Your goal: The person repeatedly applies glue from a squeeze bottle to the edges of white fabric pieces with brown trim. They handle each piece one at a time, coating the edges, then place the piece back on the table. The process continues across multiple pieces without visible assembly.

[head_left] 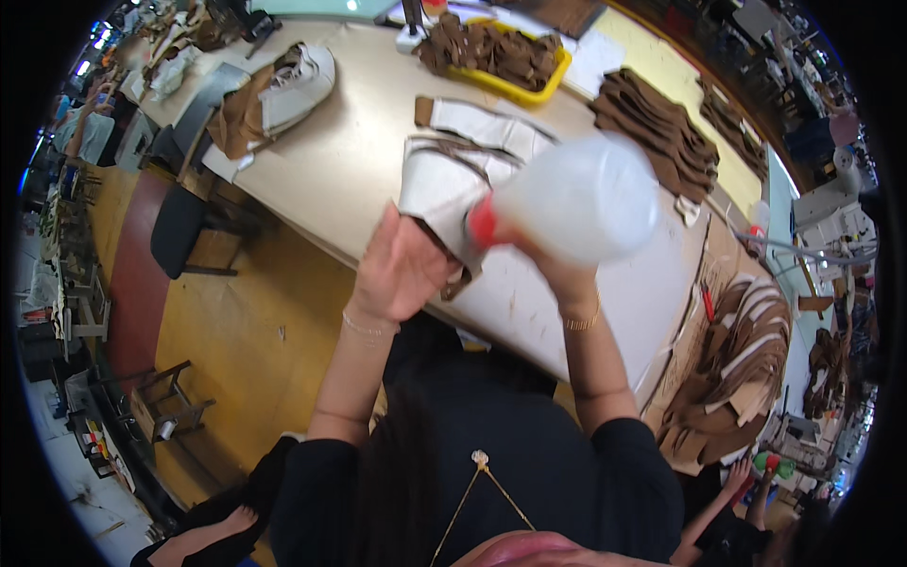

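Note:
My right hand is wrapped round a translucent white plastic squeeze bottle, blurred by motion. The bottle is tilted, its red cap pointing down to the left over white leather pieces with brown edges. Those pieces overlap near the table's front edge. Palm up, my left hand lies at the near end of the pieces with the thumb apart. Its fingertips run against or under the lowest piece and are partly hidden there.
Brown strips fill a yellow tray at the back of the table. Stacked brown pieces lie behind the bottle, with more bundles at right. A white-and-brown stack sits far left. A dark chair stands beside the table; other people work nearby.

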The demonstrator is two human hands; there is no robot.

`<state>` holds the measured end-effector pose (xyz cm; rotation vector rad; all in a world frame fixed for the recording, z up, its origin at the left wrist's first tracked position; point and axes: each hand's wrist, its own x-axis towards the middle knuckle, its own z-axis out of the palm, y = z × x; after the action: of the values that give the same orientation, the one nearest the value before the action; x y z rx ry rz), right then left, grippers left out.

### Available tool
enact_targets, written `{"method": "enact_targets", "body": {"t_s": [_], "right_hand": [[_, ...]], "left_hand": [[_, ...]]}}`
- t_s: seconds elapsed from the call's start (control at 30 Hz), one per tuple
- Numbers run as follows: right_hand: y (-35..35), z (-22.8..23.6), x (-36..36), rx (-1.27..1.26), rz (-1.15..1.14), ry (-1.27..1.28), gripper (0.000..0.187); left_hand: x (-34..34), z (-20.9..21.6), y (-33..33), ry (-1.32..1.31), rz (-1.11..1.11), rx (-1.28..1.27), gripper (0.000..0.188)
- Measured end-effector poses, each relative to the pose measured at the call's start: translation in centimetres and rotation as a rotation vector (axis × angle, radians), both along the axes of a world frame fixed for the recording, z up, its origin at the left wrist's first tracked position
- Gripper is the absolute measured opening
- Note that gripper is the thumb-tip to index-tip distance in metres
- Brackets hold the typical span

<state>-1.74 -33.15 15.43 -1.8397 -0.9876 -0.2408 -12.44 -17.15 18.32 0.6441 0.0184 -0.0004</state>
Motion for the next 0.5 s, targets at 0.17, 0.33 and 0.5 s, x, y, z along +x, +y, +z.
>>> {"method": "enact_targets", "body": {"t_s": [0.17,0.33,0.5], "right_hand": [[0.3,1.1,-0.5,-0.074,-0.162,-0.145,0.021],[0.0,1.0,0.2,0.073,0.062,0.266,0.034],[-0.2,-1.5,-1.1,0.541,0.175,0.975,0.042]], "left_hand": [[0.3,0.2,-0.7,-0.023,-0.03,-0.13,0.09],[1.0,0.1,-0.6,-0.059,-0.01,-0.202,0.087],[1.0,-0.1,-0.7,-0.08,-0.034,-0.188,0.084]]}}
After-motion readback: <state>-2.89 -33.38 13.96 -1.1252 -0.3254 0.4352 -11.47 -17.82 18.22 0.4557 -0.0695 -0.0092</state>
